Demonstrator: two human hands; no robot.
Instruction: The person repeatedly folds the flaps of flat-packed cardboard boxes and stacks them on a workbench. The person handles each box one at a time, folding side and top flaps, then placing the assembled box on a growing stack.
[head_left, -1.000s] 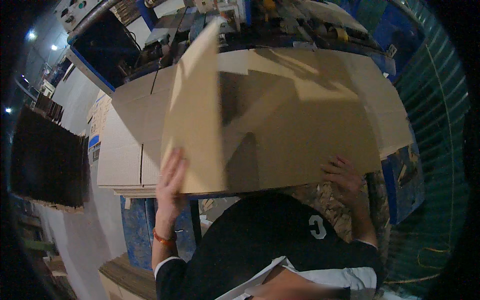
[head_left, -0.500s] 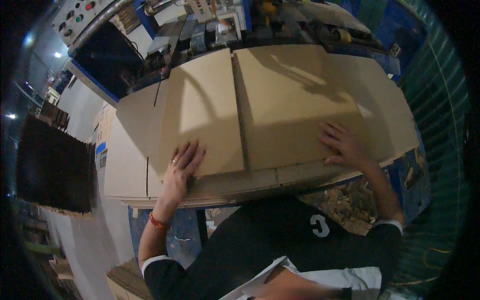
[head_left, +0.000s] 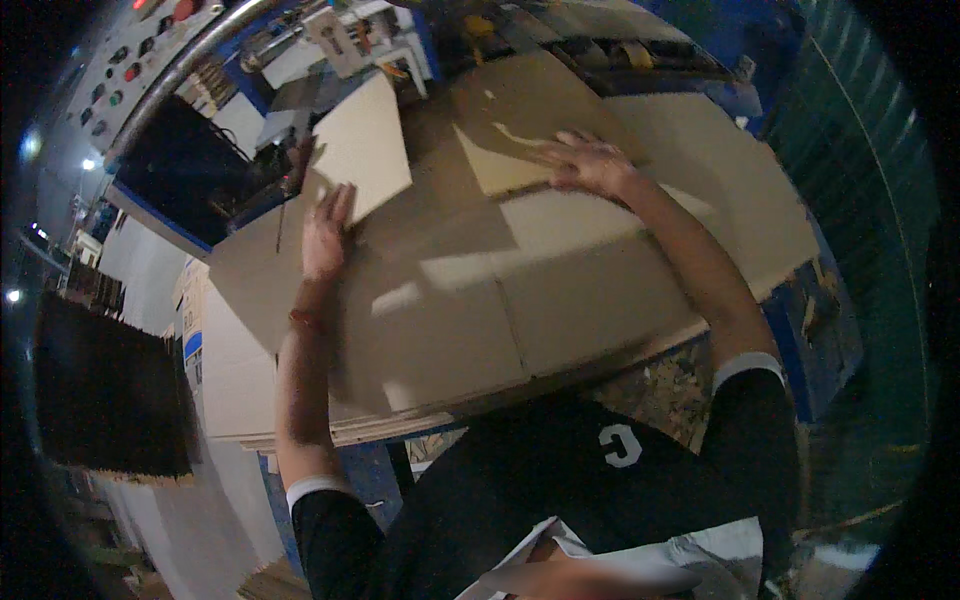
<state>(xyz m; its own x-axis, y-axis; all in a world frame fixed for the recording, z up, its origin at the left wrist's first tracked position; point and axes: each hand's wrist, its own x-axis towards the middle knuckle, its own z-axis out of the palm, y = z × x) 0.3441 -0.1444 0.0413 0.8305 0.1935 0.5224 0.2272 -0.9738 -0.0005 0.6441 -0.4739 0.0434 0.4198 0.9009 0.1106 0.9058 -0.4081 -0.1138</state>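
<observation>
A pale cardboard panel lies forward on the stack, its far end at the machine. My left hand touches its near left corner, fingers stretched out. Further right, a browner cardboard panel reaches under the machine's edge. On it my right hand rests with spread fingers, near its front edge. Beneath both panels is a stack of flat cardboard sheets with creases and slots. Whether the two panels join at the far end is hidden in shadow.
The machine, with rollers, spans the far side. At upper left is a control panel with coloured buttons. Cardboard scraps lie below the stack's front edge. A dark stack of sheets stands left; a green corrugated wall rises right.
Both hands have moved away from my body toward the machine. The two cardboard panels have slid forward with them, baring the sheets below. My view has shifted slightly.
</observation>
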